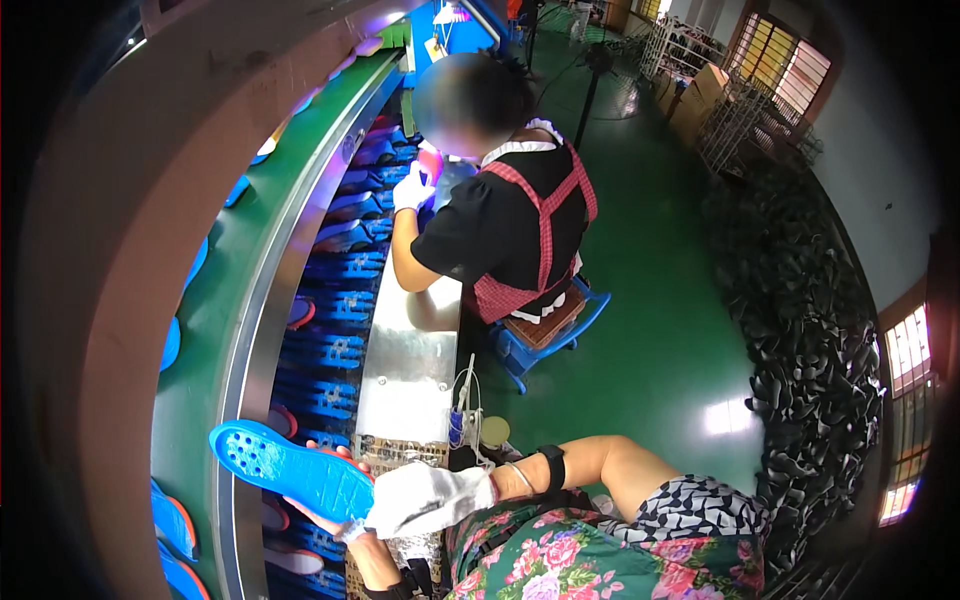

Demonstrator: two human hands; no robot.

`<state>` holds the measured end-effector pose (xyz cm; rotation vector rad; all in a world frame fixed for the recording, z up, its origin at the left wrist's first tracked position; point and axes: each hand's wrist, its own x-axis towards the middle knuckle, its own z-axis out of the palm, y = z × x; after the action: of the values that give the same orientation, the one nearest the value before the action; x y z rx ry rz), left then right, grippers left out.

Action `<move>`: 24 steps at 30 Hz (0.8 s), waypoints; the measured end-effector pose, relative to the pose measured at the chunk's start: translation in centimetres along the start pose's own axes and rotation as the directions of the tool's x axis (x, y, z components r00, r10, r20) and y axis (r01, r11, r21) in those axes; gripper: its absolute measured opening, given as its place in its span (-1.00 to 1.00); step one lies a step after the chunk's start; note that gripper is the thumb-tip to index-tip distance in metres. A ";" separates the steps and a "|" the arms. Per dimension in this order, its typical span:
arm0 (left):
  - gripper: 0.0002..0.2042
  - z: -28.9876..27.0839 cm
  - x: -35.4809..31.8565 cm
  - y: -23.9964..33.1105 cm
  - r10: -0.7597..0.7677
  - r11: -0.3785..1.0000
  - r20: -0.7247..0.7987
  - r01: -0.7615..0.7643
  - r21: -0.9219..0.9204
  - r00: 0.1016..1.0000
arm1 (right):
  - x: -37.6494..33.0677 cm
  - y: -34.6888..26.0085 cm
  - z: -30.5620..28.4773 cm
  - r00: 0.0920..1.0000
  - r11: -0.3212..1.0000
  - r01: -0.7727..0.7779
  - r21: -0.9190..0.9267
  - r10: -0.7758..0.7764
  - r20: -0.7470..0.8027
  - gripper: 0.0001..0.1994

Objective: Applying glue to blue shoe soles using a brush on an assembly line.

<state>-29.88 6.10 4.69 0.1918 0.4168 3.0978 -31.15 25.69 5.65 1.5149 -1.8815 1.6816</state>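
Observation:
A bright blue shoe sole (290,470) with a cluster of round holes at its far left end lies tilted across my left hand (318,516). That hand grips it from beneath, and fingers curl up along both edges. Loose white fabric, a glove or a cloth, covers my right hand (430,500), which meets the sole's near right end. The fabric hides its fingers. Below the sole runs a conveyor rack with blue slotted holders (325,395); red-edged soles (285,420) sit in some of them.
On the left, a green conveyor belt (250,260) carries blue soles (171,345) behind a metal rail. A steel plate (410,365) lies ahead. Beyond it, a co-worker in a red checked apron (545,200) sits on a blue stool (545,350). Black pieces (800,330) are heaped at right.

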 end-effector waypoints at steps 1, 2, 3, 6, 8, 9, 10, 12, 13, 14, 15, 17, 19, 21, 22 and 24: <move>-0.15 0.3 0.2 0.0 -0.010 1.000 -0.007 0.009 -0.012 1.000 | 0.5 0.4 -0.2 0.994 0.966 -0.081 0.246 0.061 0.087 -0.55; -0.15 0.6 0.2 0.0 -0.017 1.000 -0.011 0.017 -0.025 1.000 | 1.1 0.5 -0.6 0.978 0.867 -0.174 0.466 0.096 0.186 -0.48; -0.14 1.2 0.1 0.1 -0.004 1.000 -0.036 0.004 0.002 0.999 | 1.2 -0.6 -1.1 0.892 0.773 -0.442 0.455 0.430 0.138 -0.66; -0.18 2.0 0.9 0.0 -0.007 0.999 -0.079 0.005 -0.032 0.997 | 2.1 0.7 -1.6 0.998 0.997 -0.009 0.071 0.014 -0.066 -0.73; -0.17 1.2 1.7 -0.3 -0.047 0.997 -0.086 0.043 -0.057 0.995 | 1.8 0.5 -1.3 0.998 0.998 0.060 0.036 -0.058 -0.036 -0.74; -0.16 0.8 1.8 -0.1 -0.044 0.997 -0.065 0.039 -0.068 0.997 | 1.8 0.5 -1.2 1.000 0.986 -0.026 0.167 0.025 0.007 -0.74; -0.15 0.4 1.9 -0.1 -0.040 0.996 -0.041 0.036 -0.081 0.998 | 1.7 0.4 -1.3 0.993 0.951 -0.115 0.286 0.102 0.062 -0.74; -0.15 0.8 1.8 0.3 -0.030 0.997 -0.032 0.028 -0.078 0.999 | 1.9 0.5 -1.4 0.907 0.673 -0.405 0.620 0.380 0.180 -0.72; -0.14 0.9 1.8 0.5 -0.051 0.998 -0.030 0.050 -0.032 0.998 | 2.0 0.6 -1.6 0.907 0.676 -0.408 0.614 0.378 0.186 -0.72; -0.13 0.9 2.0 0.5 -0.073 0.997 -0.028 0.073 0.014 0.997 | 2.0 0.8 -1.7 0.951 0.851 -0.309 0.426 0.285 0.120 -0.71; -0.13 0.8 1.9 0.9 -0.079 0.997 -0.033 0.080 0.019 0.996 | 2.4 0.8 -1.6 0.982 0.959 -0.184 0.214 0.170 0.083 -0.71; -0.11 0.1 2.0 1.3 -0.084 0.996 -0.054 0.083 -0.012 0.995 | 2.7 0.5 -0.6 1.000 0.999 -0.006 0.046 0.006 0.016 -0.75; -0.09 -0.5 1.7 1.8 -0.103 0.994 -0.082 0.101 -0.038 0.991 | 1.8 -0.5 0.5 0.950 0.850 -0.292 0.437 0.310 0.033 -0.80; -0.05 0.7 1.2 2.0 -0.146 0.988 -0.106 0.140 -0.063 0.984 | 3.2 -1.0 -0.6 0.919 0.749 -0.350 0.563 0.391 0.051 -0.79; -0.05 0.5 1.0 2.1 -0.132 0.990 -0.129 0.126 -0.060 0.983 | 3.0 -0.5 -0.3 0.936 0.875 -0.302 0.378 0.348 -0.058 -0.80; -0.02 -0.1 0.8 2.8 -0.184 0.978 -0.107 0.193 0.076 0.977 | 2.7 0.6 -0.7 0.986 0.986 -0.165 0.016 0.165 -0.036 -0.78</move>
<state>-30.63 3.39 5.38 -0.0029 0.5374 2.9129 -33.15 24.69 7.40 1.3555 -2.0299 1.7806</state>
